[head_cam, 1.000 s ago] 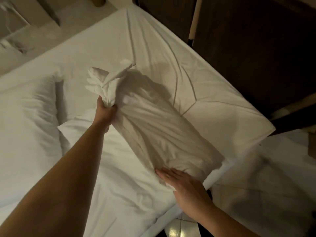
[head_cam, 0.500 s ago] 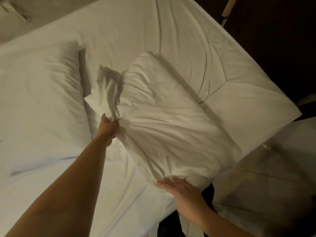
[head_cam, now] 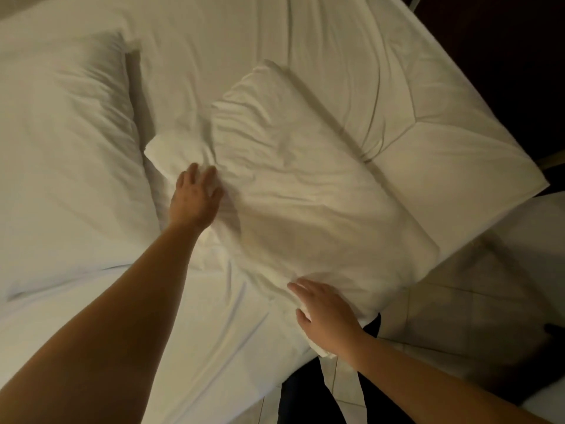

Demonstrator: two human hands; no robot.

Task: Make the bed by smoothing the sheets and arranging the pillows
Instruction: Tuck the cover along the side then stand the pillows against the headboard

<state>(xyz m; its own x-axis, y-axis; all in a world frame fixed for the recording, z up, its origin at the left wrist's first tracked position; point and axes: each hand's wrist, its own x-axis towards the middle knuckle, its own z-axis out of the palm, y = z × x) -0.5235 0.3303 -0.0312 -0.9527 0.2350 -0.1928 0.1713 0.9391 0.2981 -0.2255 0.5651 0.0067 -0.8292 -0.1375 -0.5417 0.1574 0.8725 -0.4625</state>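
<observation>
A white pillow (head_cam: pixel 305 185) lies flat and wrinkled on the white sheet (head_cam: pixel 336 50) near the bed's right corner. My left hand (head_cam: pixel 195 197) rests flat on the pillow's left end, fingers straight, where the loose pillowcase flap (head_cam: pixel 171 154) spreads out. My right hand (head_cam: pixel 324 313) presses with straight fingers on the pillow's near corner at the bed's edge. A second white pillow (head_cam: pixel 64 148) lies to the left.
The mattress corner (head_cam: pixel 519 182) juts out at the right, with dark wood furniture (head_cam: pixel 504 56) beyond it. Pale floor tiles (head_cam: pixel 458 301) run along the near right side. My dark trouser legs (head_cam: pixel 305 399) stand against the bed's edge.
My left hand let go of the bunched pillowcase end and now lies flat. The pillow dropped from tilted to lying flat on the sheet. My right hand stayed on the near corner.
</observation>
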